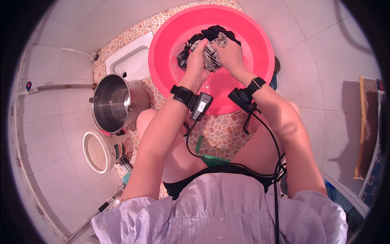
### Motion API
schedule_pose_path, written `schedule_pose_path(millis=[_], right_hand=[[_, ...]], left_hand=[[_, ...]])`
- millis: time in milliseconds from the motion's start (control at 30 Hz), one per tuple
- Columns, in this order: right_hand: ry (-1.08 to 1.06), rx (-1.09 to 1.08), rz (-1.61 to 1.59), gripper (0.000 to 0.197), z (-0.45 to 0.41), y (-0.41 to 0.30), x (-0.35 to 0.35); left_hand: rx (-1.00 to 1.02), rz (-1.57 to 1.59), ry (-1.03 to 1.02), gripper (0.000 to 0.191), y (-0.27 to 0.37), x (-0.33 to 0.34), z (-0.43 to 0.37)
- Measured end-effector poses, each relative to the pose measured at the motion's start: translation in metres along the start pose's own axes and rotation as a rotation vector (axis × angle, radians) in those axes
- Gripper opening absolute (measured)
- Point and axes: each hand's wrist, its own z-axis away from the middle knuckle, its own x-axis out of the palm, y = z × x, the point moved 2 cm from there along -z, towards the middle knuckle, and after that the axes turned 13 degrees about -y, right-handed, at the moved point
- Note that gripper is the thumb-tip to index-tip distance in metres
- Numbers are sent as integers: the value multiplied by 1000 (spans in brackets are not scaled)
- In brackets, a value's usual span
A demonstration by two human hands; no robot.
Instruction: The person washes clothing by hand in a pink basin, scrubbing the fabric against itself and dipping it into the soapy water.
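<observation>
Both my hands grip a bunched, wet-looking patterned cloth (210, 58) in grey, beige and black above a large pink plastic basin (166, 82). My left hand (197, 59) closes around its left side. On the right side, my right hand (231, 54) has its fingers curled into the folds. Dark fabric (218, 30) lies behind and beside the cloth inside the basin; whether it is a separate piece I cannot tell. A little shiny water shows in the basin's bottom near me.
Left of the basin are a white squat toilet (134, 61), a metal pot (111, 103) and a white plastic bucket (97, 152). Black cables (269, 128) run from my wrist-worn devices across my lap. Towels (367, 128) hang at the right. A green plastic object (214, 160) sits beneath me.
</observation>
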Motion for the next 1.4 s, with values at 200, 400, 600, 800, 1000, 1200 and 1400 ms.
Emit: schedule_pose_path(millis=[200,400,600,800,1000,1200,1400], right_hand=[[-62,-197,239,27,5,-22,-2],[-111,-320,281,20,5,-30,-2],[-116,-339,304,19,7,-29,-5],[-130,-312,312,22,4,-22,3],[-83,-135,0,38,-10,4,-16],[-344,80,-652,39,-18,34,-33],[-511,136,-840,45,-10,23,-39]], left_hand=[[-123,-15,103,25,-8,-16,-2],[-164,-99,75,33,-6,-18,-4],[-122,-119,99,33,-7,-20,-6],[-99,-114,125,30,-6,-27,-8],[-71,-242,20,26,13,-15,-16],[-132,-242,-6,24,16,-5,0],[-157,-306,37,20,43,-16,7]])
